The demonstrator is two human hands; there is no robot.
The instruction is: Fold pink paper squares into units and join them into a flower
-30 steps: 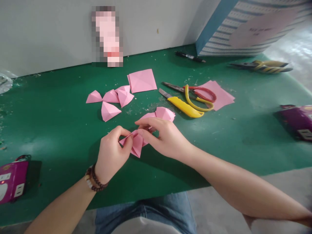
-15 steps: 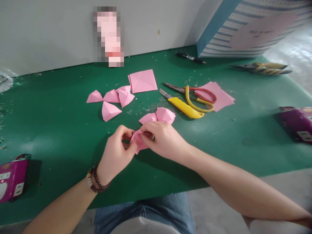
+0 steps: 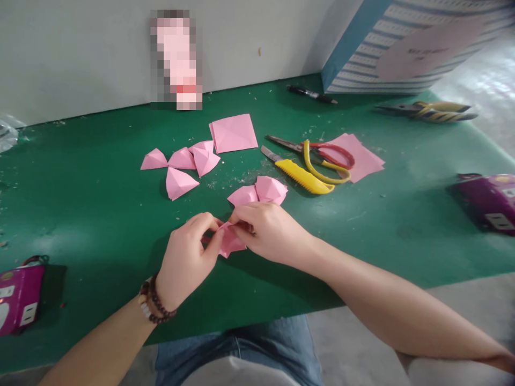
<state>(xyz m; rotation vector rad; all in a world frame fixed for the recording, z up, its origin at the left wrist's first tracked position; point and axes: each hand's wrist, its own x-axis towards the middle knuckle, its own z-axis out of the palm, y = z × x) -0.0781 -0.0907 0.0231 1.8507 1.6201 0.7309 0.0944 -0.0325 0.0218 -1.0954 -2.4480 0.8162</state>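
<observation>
Both hands pinch one small piece of folded pink paper point(image 3: 230, 242) low over the table's front half. My left hand point(image 3: 188, 249), with beaded bracelets at its wrist, grips the paper's left edge between thumb and fingers. My right hand point(image 3: 270, 228) holds its upper right part; some of the fingertips are hidden. Just beyond the right hand lie two folded pink paper pieces point(image 3: 271, 189), partly covered by that hand. Farther left is a group of several similar folded pieces point(image 3: 182, 183). A small stack of pink paper squares point(image 3: 234, 133) lies behind them.
Scissors point(image 3: 309, 153) with red and yellow handles rest partly on more pink sheets point(image 3: 364, 160), beside a yellow utility knife point(image 3: 306, 176). A pen point(image 3: 311, 94), pliers point(image 3: 430, 110) and a striped box point(image 3: 378, 59) are at the back right. Purple devices point(image 3: 24, 297) sit at both sides of the green table point(image 3: 100, 214).
My left hand has shifted slightly left and down, and its fingers have closed nearer the right fingertips. The folded paper has tilted and moved a little lower. The view has drifted slightly.
</observation>
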